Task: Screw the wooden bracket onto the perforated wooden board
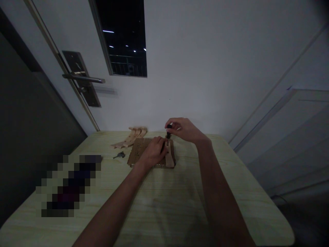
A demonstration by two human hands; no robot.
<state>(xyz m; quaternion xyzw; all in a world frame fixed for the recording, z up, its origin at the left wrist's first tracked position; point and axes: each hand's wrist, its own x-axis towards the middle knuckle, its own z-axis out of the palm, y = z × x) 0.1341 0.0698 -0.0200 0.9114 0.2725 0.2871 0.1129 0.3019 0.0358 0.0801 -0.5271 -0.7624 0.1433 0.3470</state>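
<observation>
A brown wooden board (pixel 138 151) with rows of small holes lies on the pale table (pixel 159 206) near its far edge. A light wooden piece (pixel 170 157) stands on the board's right side. My left hand (pixel 153 151) rests on the board with its fingers closed against that piece, holding it in place. My right hand (pixel 183 129) is above it, fingers pinched round the black handle of a small screwdriver (pixel 168 132), which points straight down onto the top of the wooden piece.
Several curved light wooden parts (pixel 131 137) lie behind the board by the wall. A small dark metal item (pixel 119 155) lies left of the board. A blurred-out dark object (pixel 69 185) is on the table's left. A door with a lever handle (pixel 83 79) stands at left.
</observation>
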